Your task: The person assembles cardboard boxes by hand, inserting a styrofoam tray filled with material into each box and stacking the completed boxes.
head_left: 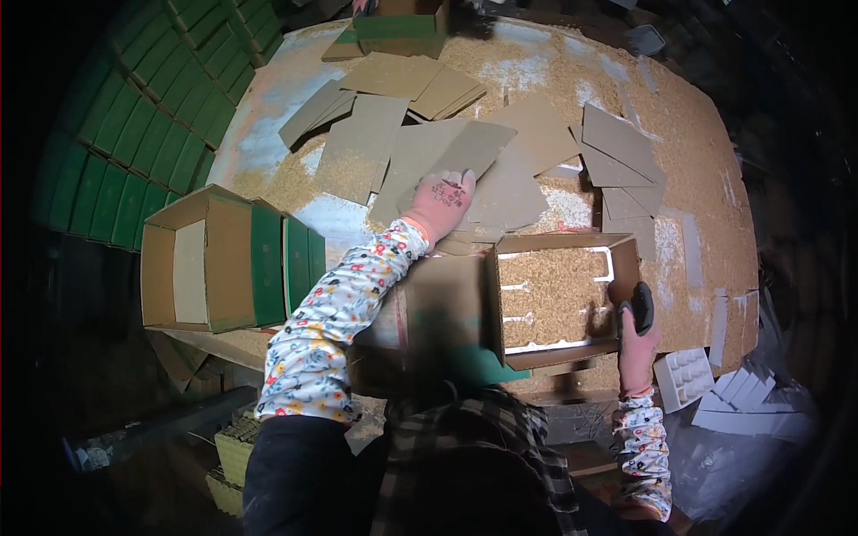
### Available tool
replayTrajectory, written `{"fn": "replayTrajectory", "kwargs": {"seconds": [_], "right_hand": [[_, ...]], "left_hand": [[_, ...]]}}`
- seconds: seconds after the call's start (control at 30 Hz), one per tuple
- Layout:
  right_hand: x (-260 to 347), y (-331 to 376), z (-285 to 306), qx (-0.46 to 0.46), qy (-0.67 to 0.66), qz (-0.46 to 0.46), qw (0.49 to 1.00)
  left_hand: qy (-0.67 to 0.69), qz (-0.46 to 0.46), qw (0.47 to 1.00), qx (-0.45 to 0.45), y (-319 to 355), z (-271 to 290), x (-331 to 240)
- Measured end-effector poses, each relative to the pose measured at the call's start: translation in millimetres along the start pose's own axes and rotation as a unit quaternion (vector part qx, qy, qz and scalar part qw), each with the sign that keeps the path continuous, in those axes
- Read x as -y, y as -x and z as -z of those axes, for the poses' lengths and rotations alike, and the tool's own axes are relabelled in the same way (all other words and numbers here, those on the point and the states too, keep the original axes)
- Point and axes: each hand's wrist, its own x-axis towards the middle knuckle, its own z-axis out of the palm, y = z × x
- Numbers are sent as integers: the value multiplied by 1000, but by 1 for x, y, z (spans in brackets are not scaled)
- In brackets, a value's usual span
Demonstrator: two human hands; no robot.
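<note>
Head view, left hand (438,204) on flat cardboard sheet (483,143), grip unclear, right hand (637,347) gripping grainy-filled carton (625,268)

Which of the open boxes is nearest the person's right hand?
The box just left of the right hand, with brown granular filling. The leftmost open box shows bare cardboard inside; the green open box stands beyond the cardboard sheets.

gloves (438,207) are pink, sleeves (313,335) white with flowers, cardboard sheets (360,147) brown, stacked boxes (134,121) green.
</note>
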Motion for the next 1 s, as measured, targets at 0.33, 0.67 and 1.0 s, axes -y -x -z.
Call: {"fn": "replayTrajectory", "kwargs": {"seconds": [0.33,0.67,1.0], "right_hand": [[-39,-26,-22,310,451,192,814],[-73,-124,49,402,78,-126,904],[-19,-39,-2,367,-176,-136,903]], "left_hand": [[332,-297,894,54,48,-6,-245],[446,397,800,-64,123,-5,-148],[642,395,657,1,122,-18,-155]]}}
